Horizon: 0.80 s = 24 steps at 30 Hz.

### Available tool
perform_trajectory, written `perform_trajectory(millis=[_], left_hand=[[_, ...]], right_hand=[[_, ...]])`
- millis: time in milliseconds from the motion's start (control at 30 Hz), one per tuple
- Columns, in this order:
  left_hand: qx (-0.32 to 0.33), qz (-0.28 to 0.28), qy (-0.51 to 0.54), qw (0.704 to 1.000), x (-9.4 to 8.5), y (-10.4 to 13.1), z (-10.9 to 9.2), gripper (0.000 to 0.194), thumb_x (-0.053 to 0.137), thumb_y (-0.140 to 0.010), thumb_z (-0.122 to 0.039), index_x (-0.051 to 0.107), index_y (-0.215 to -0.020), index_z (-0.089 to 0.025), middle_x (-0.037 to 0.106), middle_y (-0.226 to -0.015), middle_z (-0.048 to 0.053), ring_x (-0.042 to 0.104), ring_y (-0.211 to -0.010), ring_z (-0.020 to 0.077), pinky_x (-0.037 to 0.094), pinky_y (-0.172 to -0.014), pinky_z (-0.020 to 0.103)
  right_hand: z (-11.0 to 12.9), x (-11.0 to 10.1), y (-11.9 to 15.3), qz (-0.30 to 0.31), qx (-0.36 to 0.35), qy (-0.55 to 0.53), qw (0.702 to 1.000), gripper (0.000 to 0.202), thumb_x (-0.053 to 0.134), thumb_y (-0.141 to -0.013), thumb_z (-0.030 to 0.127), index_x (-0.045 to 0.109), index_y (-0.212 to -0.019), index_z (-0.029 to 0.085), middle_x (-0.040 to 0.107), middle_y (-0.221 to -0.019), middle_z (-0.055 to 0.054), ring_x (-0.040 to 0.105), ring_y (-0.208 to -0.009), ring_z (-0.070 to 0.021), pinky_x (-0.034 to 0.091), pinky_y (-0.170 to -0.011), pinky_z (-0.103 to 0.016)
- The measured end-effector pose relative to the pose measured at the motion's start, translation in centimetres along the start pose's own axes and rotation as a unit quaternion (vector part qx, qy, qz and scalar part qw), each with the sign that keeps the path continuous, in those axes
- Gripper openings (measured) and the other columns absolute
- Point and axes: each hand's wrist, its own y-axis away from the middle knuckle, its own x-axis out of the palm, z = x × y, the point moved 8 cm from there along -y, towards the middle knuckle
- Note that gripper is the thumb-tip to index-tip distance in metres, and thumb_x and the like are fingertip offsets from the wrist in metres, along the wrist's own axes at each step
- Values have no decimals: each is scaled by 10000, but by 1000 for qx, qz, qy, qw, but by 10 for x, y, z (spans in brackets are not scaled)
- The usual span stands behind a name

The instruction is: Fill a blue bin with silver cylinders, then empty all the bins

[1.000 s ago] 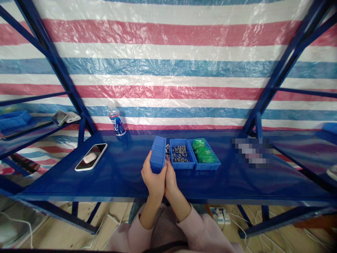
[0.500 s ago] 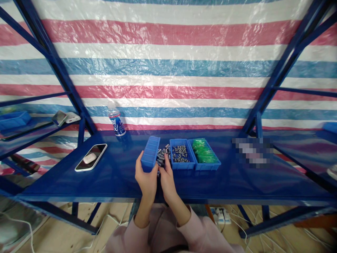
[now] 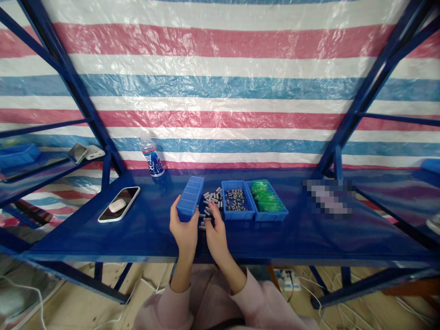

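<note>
My left hand (image 3: 184,229) grips a blue bin (image 3: 191,196) by its lower end, and the bin is tipped on its side with its ribbed outside toward me. Whatever may be inside it is hidden. Beside it, a loose pile of small metal cylinders (image 3: 215,197) lies on the blue table. My right hand (image 3: 216,229) is at the pile's near edge, fingers apart and touching some of the pieces. Just right of the pile stands a blue bin of small metal parts (image 3: 235,215), and against it another blue bin (image 3: 271,217) with green plastic packets (image 3: 266,197).
At the left of the table (image 3: 144,238) lies a phone (image 3: 127,201) with a white case (image 3: 117,205) on it. A water bottle (image 3: 153,160) stands at the back. A blurred object (image 3: 328,197) lies at the right, near the frame post.
The bin in my left hand has shifted slightly left, away from the pile. My right hand has opened more, and the cylinders are spread wider on the table.
</note>
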Motion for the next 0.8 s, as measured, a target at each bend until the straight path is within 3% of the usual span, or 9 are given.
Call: perform_trajectory(millis=[233, 433, 633, 800], left_hand=[[84, 74, -76, 991, 14, 6, -9, 608, 643, -649, -163, 532, -1242, -239, 596, -1225, 75, 542, -1146, 272, 387, -1012, 416], [110, 74, -114, 985, 15, 4, -10, 605, 647, -645, -173, 537, -1237, -233, 600, -1220, 90, 544, -1139, 288, 384, -1003, 431], [58, 49, -85, 993, 4, -6, -2, 592, 637, -670, -201, 513, -1249, -228, 595, -1218, 82, 557, -1122, 264, 422, -973, 391], [-19, 7, -64, 998, -13, -20, 14, 537, 677, -654, -276, 551, -1170, -199, 635, -1085, 76, 612, -970, 239, 469, -907, 380]], right_hand=[[0, 1, 0, -4, -6, -2, 1000, 485, 547, -685, 111, 659, -1141, 235, 550, -1330, 3, 352, -1337, -195, 158, -1151, -397], [-1, 1, 0, -1, -14, 13, 1000, 490, 536, -700, 115, 646, -1165, 221, 549, -1331, -5, 346, -1340, -196, 168, -1150, -388], [-2, 0, 0, -2, -7, 12, 1000, 483, 545, -698, 115, 652, -1157, 219, 549, -1330, -11, 355, -1335, -196, 182, -1146, -371], [-1, 1, 1, 9, -11, 35, 999, 488, 535, -716, 125, 633, -1186, 213, 534, -1346, -25, 337, -1346, -201, 179, -1146, -379]])
